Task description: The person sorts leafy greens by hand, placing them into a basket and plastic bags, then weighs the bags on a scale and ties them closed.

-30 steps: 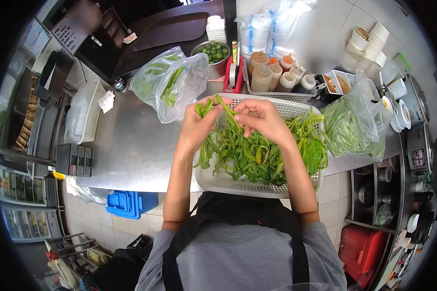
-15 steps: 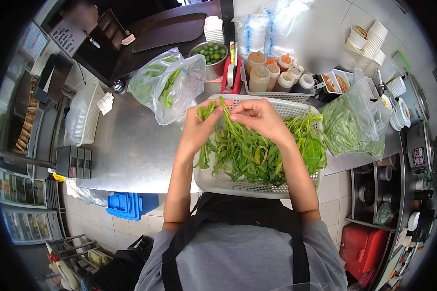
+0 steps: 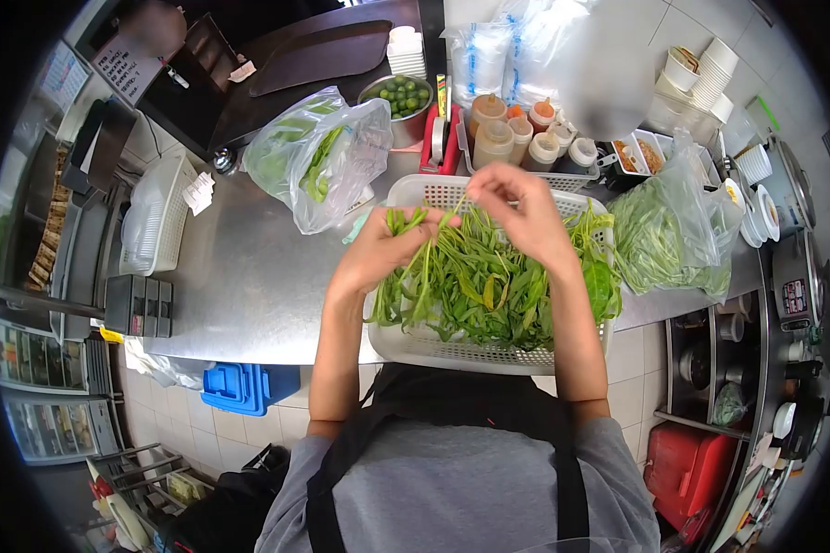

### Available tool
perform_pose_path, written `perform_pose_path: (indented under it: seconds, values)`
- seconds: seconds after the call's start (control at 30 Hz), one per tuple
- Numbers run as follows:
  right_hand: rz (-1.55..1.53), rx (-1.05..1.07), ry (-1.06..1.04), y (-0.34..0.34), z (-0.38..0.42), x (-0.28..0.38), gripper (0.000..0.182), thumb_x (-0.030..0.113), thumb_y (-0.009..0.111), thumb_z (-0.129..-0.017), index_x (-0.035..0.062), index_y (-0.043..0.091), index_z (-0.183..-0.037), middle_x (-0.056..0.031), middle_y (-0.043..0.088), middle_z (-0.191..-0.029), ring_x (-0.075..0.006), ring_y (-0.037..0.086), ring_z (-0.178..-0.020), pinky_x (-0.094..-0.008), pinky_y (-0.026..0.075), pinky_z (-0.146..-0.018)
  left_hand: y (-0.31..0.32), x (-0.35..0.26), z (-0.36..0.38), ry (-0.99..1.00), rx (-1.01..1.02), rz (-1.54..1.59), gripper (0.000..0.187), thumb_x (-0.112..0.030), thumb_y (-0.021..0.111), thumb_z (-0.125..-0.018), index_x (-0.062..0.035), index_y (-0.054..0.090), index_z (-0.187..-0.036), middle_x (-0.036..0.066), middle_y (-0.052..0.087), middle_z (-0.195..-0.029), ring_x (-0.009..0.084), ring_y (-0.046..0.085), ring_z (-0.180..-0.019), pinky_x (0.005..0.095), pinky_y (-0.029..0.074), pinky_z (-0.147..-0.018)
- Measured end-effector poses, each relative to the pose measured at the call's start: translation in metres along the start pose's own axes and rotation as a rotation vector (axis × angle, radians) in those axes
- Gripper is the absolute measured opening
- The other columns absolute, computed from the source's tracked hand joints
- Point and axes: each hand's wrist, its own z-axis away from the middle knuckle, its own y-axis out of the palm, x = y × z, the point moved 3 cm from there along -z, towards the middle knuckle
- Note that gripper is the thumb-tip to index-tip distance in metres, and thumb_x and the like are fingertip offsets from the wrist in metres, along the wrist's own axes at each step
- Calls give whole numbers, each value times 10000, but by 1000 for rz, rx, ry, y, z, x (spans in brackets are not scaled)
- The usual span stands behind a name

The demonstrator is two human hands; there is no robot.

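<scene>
My left hand (image 3: 375, 251) is closed around a small bunch of leafy green stems (image 3: 420, 276), whose leaves hang down over the left side of a white perforated basket (image 3: 475, 358). To its right, my right hand (image 3: 528, 217) is raised above the basket, thumb and fingers pinched together. A thin, pale green stem (image 3: 459, 206) runs from the left fingers up to the right fingertips; its end is partly blurred. Loose leafy greens (image 3: 498, 286) with long narrow leaves fill the basket beneath both hands.
Clear bags of greens lie left (image 3: 318, 161) and right (image 3: 669, 226) of the basket on the steel counter (image 3: 240, 286). Behind stand a pot of limes (image 3: 401, 97), a red tape dispenser (image 3: 441, 143) and sauce bottles (image 3: 493, 143). A blue bin (image 3: 240, 387) is below the counter.
My right hand has moved right and slightly up, away from the left, with a thin stem stretched between them. My left hand has turned and lowered slightly, still holding the bunch.
</scene>
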Motion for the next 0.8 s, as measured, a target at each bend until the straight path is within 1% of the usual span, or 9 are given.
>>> perform_pose_path:
  seconds: [0.1, 0.17, 0.27, 0.37, 0.4, 0.5, 0.57, 0.63, 0.8]
  values:
    - [237, -158, -35, -31, 7, 15, 77, 49, 598, -827, -25, 586, -844, -38, 595, -737, -76, 543, -675, -234, 448, -602, 2, -2, 7, -47, 41, 94, 238, -59, 523, -829, -3, 641, -1029, -54, 501, -611, -9, 290, -435, 164, 201, -390]
    - [339, -169, 43, -55, 22, 29, 89, 56, 609, -784, -19, 593, -830, -127, 632, -785, -269, 623, -693, -322, 476, -621, -9, -1, 10, -38, -30, 152, 235, -68, 503, -833, 4, 631, -1017, -51, 498, -626, -12, 292, -431, 161, 219, -394]
    - [658, -107, 318, -88, 47, 32, 105, 82, 629, -768, -4, 619, -827, -107, 628, -829, -297, 608, -752, -342, 476, -662, -27, -1, 19, 19, -198, 250, 210, -87, 482, -840, 4, 612, -976, -33, 488, -663, 1, 269, -428, 163, 208, -382]
    - [1213, -108, 301, -98, 66, -3, 183, 94, 644, -747, 35, 639, -920, -117, 609, -893, -280, 577, -836, -368, 467, -726, -43, -5, 34, 106, -326, 420, 189, -134, 478, -859, -10, 596, -938, -31, 460, -647, 9, 270, -431, 165, 219, -390]
    - [1189, -114, 375, -90, 65, -6, 208, 119, 644, -748, 49, 648, -944, -116, 600, -956, -307, 537, -934, -414, 442, -783, -44, -7, 38, 136, -358, 488, 188, -153, 479, -868, -16, 592, -928, -34, 448, -631, 9, 277, -433, 165, 229, -398]
    - [847, -3, 183, -39, 54, -28, 192, 111, 613, -773, 44, 642, -952, -122, 609, -958, -305, 562, -921, -385, 449, -798, -43, -23, 47, 219, -467, 563, 172, -192, 480, -895, -41, 562, -898, -35, 400, -621, 24, 293, -464, 171, 252, -414]
    - [528, 164, 157, 14, 49, -46, 177, 139, 595, -795, 81, 651, -952, -133, 629, -895, -318, 595, -858, -377, 467, -777, -40, -29, 49, 262, -408, 544, 185, -225, 454, -931, -57, 530, -921, -29, 371, -610, 39, 304, -481, 177, 276, -422]
    - [479, 409, 289, 60, 49, -73, 156, 184, 614, -786, 97, 658, -907, -133, 639, -806, -326, 610, -787, -391, 482, -724, -35, -32, 49, 315, -361, 533, 196, -232, 437, -945, -55, 520, -936, -21, 375, -607, 46, 307, -465, 184, 281, -411]
    - [697, 499, 264, 113, 45, -124, 144, 196, 650, -749, 69, 641, -817, -141, 642, -770, -324, 617, -741, -412, 484, -661, -31, -37, 59, 286, -401, 460, 228, -246, 411, -960, -39, 505, -952, -10, 370, -592, 41, 304, -425, 177, 260, -381]
